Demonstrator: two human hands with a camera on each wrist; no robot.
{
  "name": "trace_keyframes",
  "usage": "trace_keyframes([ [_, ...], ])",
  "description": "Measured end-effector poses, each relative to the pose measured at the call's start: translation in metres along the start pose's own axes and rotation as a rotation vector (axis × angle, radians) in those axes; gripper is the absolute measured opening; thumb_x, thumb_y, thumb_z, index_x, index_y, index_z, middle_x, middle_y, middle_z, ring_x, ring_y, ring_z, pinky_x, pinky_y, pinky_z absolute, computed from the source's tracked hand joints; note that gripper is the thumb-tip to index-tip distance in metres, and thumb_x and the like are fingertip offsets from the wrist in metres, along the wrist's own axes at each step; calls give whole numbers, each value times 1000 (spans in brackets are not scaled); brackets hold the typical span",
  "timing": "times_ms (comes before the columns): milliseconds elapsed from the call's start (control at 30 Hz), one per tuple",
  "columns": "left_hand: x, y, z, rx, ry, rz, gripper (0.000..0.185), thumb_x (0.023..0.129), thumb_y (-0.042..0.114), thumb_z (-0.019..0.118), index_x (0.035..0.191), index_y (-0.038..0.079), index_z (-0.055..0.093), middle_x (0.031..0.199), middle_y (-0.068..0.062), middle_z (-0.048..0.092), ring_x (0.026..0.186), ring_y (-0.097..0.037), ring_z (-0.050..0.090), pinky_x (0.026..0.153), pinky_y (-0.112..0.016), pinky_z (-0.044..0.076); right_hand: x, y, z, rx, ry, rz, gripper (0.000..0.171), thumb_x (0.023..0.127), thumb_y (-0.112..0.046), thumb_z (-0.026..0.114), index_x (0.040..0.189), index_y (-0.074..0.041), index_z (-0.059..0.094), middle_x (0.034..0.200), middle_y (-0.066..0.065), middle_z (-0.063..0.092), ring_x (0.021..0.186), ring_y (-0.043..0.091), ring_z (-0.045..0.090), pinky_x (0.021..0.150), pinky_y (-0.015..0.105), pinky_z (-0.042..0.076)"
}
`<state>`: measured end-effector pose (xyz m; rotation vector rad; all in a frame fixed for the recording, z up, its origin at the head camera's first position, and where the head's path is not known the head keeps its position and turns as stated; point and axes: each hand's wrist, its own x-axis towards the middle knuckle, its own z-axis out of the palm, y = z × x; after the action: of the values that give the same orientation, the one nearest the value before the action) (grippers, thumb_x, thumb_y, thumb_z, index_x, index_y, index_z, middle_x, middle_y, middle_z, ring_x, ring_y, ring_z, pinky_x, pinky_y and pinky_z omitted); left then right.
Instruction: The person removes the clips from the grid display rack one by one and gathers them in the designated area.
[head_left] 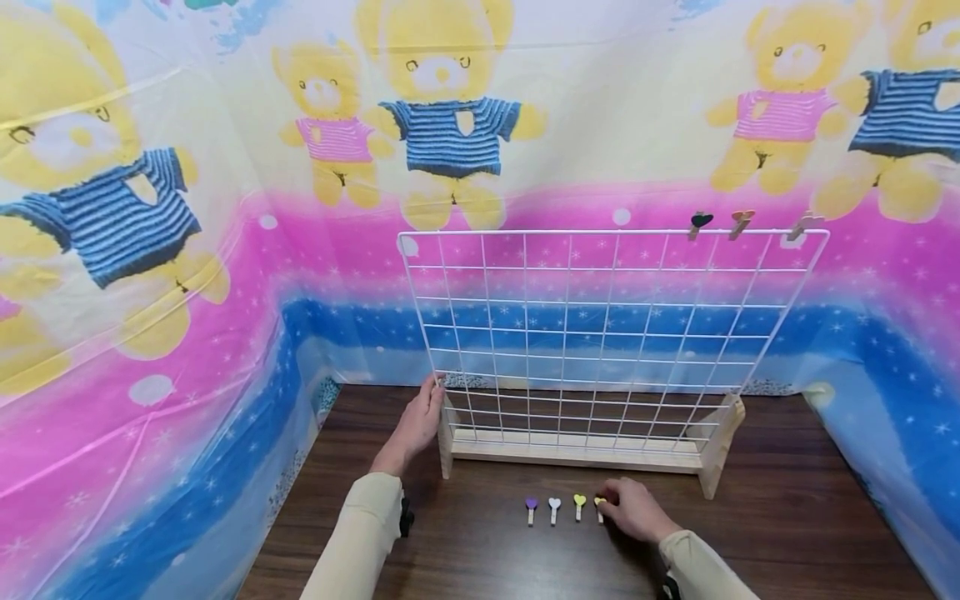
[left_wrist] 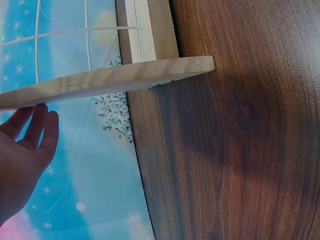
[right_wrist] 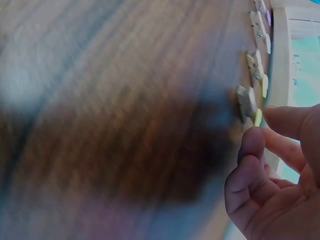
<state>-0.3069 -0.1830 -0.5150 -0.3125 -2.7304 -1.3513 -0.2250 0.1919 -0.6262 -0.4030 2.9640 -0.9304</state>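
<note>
In the head view, my left hand (head_left: 418, 419) touches the left wooden end of a stand that holds a white wire grid (head_left: 570, 333). Its fingertips rest against the outer face of that wooden end piece (left_wrist: 110, 77) in the left wrist view; the thumb is not clearly visible. My right hand (head_left: 636, 508) is low over the table, thumb and fingers pinching the heart of a yellow heart clothespin (right_wrist: 258, 117). To its left lie another yellow heart clothespin (head_left: 579, 507), a white one (head_left: 553, 511) and a purple one (head_left: 531, 511), in a row.
Along the grid's top right edge are clipped a black heart clothespin (head_left: 699, 222), an orange one (head_left: 741, 222) and a pale pink one (head_left: 804, 225). The stand's wooden base (head_left: 577, 454) sits on a dark wooden table (head_left: 465, 558). A bear-patterned cloth (head_left: 615, 108) surrounds the table.
</note>
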Motion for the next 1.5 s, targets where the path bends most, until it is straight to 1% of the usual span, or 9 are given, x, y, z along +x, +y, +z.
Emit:
trace_keyframes([
  [200, 1, -1, 0, 15, 7, -6, 46, 105, 38, 26, 144, 16, 33, 104, -14, 54, 98, -27, 53, 83, -48, 41, 3, -8, -27, -36, 12, 10, 13, 83, -11, 72, 95, -10, 69, 80, -5, 57, 75, 11, 55, 68, 34, 46],
  [467, 0, 2, -1, 29, 5, 13, 43, 105, 36, 25, 143, 17, 33, 76, -7, 41, 79, -26, 49, 74, -43, 37, 7, -35, -93, -98, 114, -128, 15, 84, -13, 70, 98, -7, 69, 88, 3, 63, 73, 14, 59, 67, 35, 48],
  [600, 0, 2, -1, 25, 3, 12, 43, 105, 37, 25, 143, 19, 33, 82, -9, 46, 84, -27, 50, 75, -43, 38, 8, -50, -127, -131, 155, -192, 14, 86, -15, 69, 98, -9, 69, 91, 3, 65, 71, 11, 58, 64, 33, 47],
  [767, 0, 2, -1, 17, 3, 12, 44, 105, 37, 25, 144, 19, 32, 107, -14, 55, 99, -28, 52, 80, -47, 39, 6, -73, -169, -164, 176, -230, 16, 88, -16, 68, 101, -8, 69, 96, 5, 65, 66, 7, 54, 59, 30, 46],
  [867, 0, 1, -1, 21, -2, 11, 44, 105, 37, 25, 144, 18, 32, 99, -13, 54, 99, -29, 51, 80, -47, 39, 4, -87, -193, -177, 204, -242, 19, 88, -17, 68, 104, -7, 69, 95, 5, 65, 65, 7, 54, 56, 28, 45],
  [967, -1, 2, -1, 20, -4, 4, 44, 105, 36, 25, 145, 17, 31, 85, -9, 48, 85, -27, 51, 74, -44, 39, 3, -101, -216, -188, 257, -273, 21, 87, -15, 69, 106, -6, 69, 93, 4, 63, 64, 6, 54, 54, 26, 45],
  [1133, 0, 1, 0, 1, -13, -11, 45, 105, 35, 26, 145, 16, 31, 74, -7, 37, 59, -21, 34, 61, -37, 35, 1, -118, -250, -214, 380, -334, 21, 85, -10, 71, 106, -7, 69, 86, 0, 60, 59, 5, 49, 49, 25, 41],
  [1300, 1, 1, 0, -1, -11, -10, 44, 106, 34, 26, 145, 16, 31, 73, -7, 37, 59, -20, 33, 59, -36, 35, 1, -135, -281, -211, 500, -353, 28, 83, -9, 74, 111, -7, 69, 83, 0, 58, 58, 8, 50, 48, 24, 42],
  [1500, 0, 2, 0, 2, -3, -11, 42, 105, 34, 28, 144, 19, 32, 74, -6, 38, 68, -23, 43, 70, -41, 38, 5, -157, -309, -176, 675, -464, 34, 78, -2, 76, 112, -5, 69, 87, 5, 62, 58, 1, 49, 52, 13, 39],
])
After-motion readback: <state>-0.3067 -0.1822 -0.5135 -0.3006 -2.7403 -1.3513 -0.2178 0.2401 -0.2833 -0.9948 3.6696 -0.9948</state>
